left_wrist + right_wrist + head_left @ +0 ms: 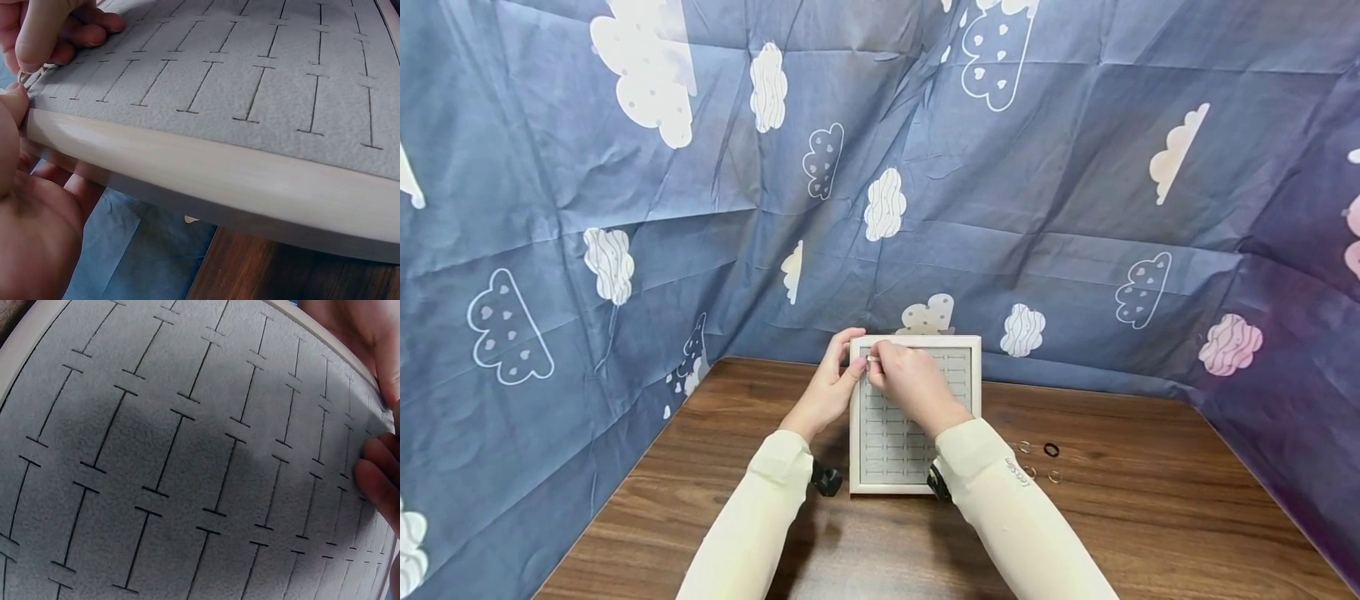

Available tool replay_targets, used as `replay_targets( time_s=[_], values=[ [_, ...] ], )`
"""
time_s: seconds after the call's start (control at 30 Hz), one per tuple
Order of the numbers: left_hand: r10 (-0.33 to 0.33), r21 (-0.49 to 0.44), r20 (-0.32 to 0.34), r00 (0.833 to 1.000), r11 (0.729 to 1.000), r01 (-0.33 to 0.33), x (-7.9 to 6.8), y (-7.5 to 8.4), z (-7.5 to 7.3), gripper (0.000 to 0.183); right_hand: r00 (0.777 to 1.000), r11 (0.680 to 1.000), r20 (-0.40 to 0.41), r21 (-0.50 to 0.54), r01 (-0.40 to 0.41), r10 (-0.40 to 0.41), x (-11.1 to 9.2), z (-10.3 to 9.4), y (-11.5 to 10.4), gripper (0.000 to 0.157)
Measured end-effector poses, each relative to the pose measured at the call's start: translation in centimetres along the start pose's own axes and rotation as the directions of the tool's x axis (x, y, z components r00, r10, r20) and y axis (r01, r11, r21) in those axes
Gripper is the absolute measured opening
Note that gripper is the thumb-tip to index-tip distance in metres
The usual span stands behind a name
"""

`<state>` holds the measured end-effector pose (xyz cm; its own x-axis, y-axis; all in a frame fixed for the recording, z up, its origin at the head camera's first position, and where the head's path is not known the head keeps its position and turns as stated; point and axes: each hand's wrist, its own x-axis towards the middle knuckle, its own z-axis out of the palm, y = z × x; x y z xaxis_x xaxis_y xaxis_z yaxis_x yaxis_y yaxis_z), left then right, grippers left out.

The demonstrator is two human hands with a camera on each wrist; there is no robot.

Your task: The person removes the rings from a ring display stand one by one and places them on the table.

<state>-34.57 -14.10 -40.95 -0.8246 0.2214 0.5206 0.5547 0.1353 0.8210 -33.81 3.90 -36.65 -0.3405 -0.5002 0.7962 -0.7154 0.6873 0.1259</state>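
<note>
A white-framed ring display tray (pixel 916 489) with a grey slotted pad (pixel 206 44) stands tilted up on the table. My left hand (pixel 829 387) grips its left edge near the upper corner, fingers behind and thumb in front. With thumb and fingers, my right hand (pixel 913 383) pinches a small silvery ring (pixel 872 358) at the pad's upper left. In the left wrist view the ring (pixel 24 76) shows only partly, between the right fingertips and the left thumb. How deep it sits in a slot is hidden. The right wrist view shows bare slots and the right fingers (pixel 380 469) against the pad.
On the wooden table (pixel 1120 517), right of the tray, lie a black ring (pixel 1051 449) and several silvery rings (pixel 1055 477), partly hidden by the right sleeve. A blue cloth (pixel 1045 167) with cloud prints hangs behind and at both sides.
</note>
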Motion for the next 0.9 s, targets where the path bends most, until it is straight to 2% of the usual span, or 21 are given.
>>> replay_targets(
  time_s=[0.57, 0.9],
  values=[
    [0.004, 0.004, 0.011, 1.0, 1.0, -0.004, -0.1, -0.2, 0.0, 0.049, 1.0, 0.997, -0.024, 0.069, 0.019, -0.017, -0.6, 0.0, 0.7, 0.014],
    [-0.009, -0.005, 0.007, 1.0, 1.0, 0.009, 0.0, -0.1, -0.1, 0.048, 0.998, 0.974, 0.036, 0.219, -0.051, 0.045, -0.6, -1.1, 0.9, 0.011]
  ],
)
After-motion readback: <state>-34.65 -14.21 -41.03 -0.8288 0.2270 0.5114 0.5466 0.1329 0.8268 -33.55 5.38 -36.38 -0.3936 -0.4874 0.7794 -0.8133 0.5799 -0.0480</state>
